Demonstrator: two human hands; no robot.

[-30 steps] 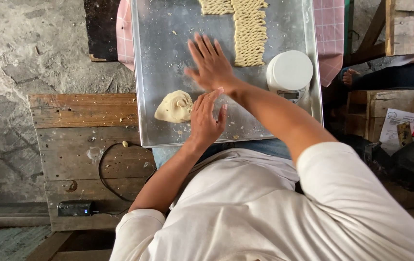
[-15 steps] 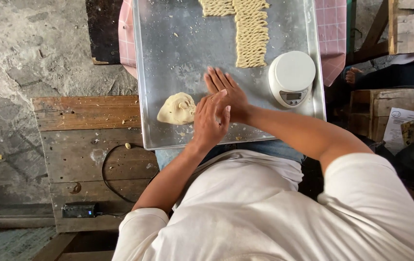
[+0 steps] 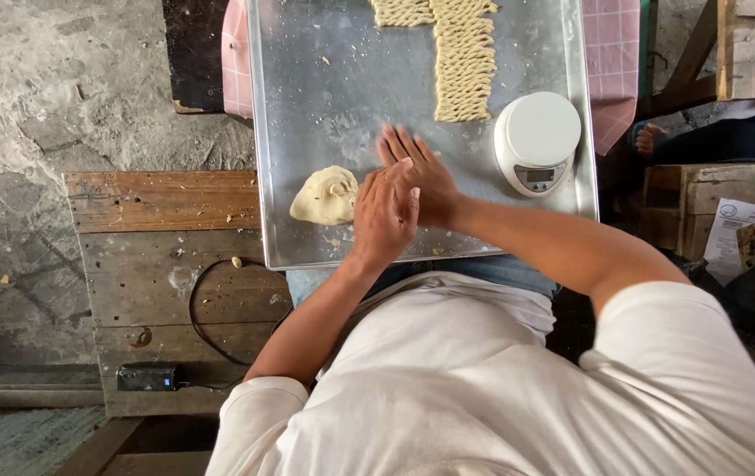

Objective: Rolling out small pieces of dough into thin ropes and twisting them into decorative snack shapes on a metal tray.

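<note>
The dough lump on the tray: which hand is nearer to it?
Left. The left hand lies just beside the dough lump, to its right. The right hand lies flat on the tray, partly under the left, farther away.

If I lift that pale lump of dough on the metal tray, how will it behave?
The dough lump looks soft and uneven, so it would probably sag and dent under the fingers rather than stay stiff. It sits flat, so rolling seems unlikely. Crumbs scattered on the tray suggest it may shed bits or stick slightly.

Metal tray [image 3: 307, 53] rests on the surface. On it: dough lump [image 3: 325, 196] at near left, kitchen scale [image 3: 536, 141] at right, twisted dough strips [image 3: 463, 57] at far centre. Both hands [image 3: 404, 198] lie stacked between lump and scale.
</note>
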